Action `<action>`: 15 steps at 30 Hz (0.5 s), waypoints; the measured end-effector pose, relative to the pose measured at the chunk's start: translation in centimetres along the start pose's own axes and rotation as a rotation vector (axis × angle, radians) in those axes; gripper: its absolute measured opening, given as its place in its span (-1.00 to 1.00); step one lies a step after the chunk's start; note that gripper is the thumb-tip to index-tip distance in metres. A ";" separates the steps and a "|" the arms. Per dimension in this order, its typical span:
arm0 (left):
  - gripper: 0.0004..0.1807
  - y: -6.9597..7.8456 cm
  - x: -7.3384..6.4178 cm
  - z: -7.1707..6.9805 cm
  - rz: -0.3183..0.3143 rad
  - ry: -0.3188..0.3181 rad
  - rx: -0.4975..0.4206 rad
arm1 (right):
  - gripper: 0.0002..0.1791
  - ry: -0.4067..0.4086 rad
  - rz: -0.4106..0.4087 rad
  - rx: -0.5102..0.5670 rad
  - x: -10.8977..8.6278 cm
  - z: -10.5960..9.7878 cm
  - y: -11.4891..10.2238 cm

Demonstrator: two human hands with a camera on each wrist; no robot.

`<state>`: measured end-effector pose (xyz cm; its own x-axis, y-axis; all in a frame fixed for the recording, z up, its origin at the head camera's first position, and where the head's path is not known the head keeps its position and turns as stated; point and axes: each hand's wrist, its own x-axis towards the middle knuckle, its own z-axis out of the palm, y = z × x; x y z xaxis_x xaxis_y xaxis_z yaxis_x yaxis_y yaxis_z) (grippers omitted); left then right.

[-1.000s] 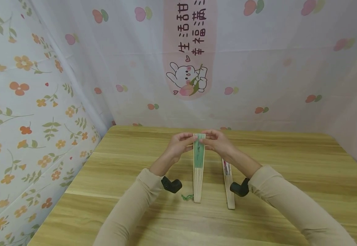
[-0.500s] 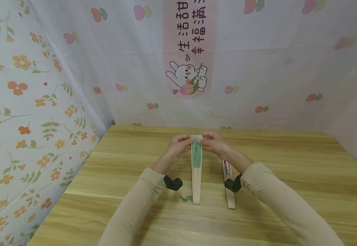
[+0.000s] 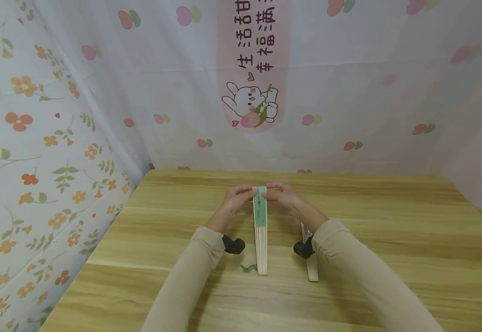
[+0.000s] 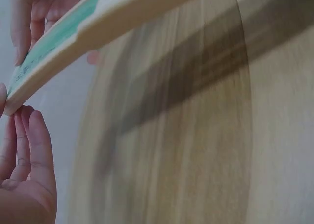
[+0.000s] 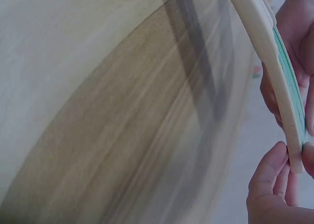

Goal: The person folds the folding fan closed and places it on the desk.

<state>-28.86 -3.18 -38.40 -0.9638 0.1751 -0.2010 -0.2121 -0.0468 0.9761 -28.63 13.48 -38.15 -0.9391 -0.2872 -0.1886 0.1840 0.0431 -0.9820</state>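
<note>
A folded hand fan [image 3: 261, 240] with pale wooden ribs and a green leaf is held lengthwise at its top end by both hands. My left hand [image 3: 234, 202] pinches its left edge between thumb and fingers, and my right hand [image 3: 285, 198] pinches the right edge. In the left wrist view the fan [image 4: 64, 45] is off the table, casting a shadow on the wood. From the fan's lower end a green tassel [image 3: 249, 268] hangs to the left. A second folded fan [image 3: 312, 269] lies to the right, partly hidden by my right forearm.
The wooden table [image 3: 162, 240] spreads out on all sides of the hands. Behind it hangs a white curtain [image 3: 328, 92] with a rabbit print, and a floral curtain [image 3: 58, 161] borders the left side. Black wrist mounts [image 3: 233, 245] sit at both cuffs.
Both hands and the green fan have shifted slightly left and toward the person. My right forearm has moved left too, covering more of the second fan, which stays in place.
</note>
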 end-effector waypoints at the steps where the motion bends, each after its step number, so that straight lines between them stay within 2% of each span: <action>1: -0.59 -0.4 0.4 -0.2 -0.003 0.007 0.005 | -0.48 0.002 0.005 0.004 0.1 0.1 0.1; 7: -0.59 -1.0 0.9 -0.6 -0.007 0.012 0.021 | -0.50 0.029 0.032 0.034 0.2 0.5 0.2; 11: -0.60 -1.4 1.2 -0.7 -0.003 0.025 0.047 | -0.51 0.039 0.024 0.013 0.5 0.5 0.8; 15: -0.61 -2.0 1.5 -0.7 0.008 0.032 0.081 | -0.54 0.080 0.061 0.017 0.9 0.6 1.3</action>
<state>-30.03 -3.51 -40.70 -0.9705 0.1430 -0.1942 -0.1915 0.0319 0.9810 -29.07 12.66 -39.63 -0.9460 -0.2074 -0.2492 0.2460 0.0416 -0.9684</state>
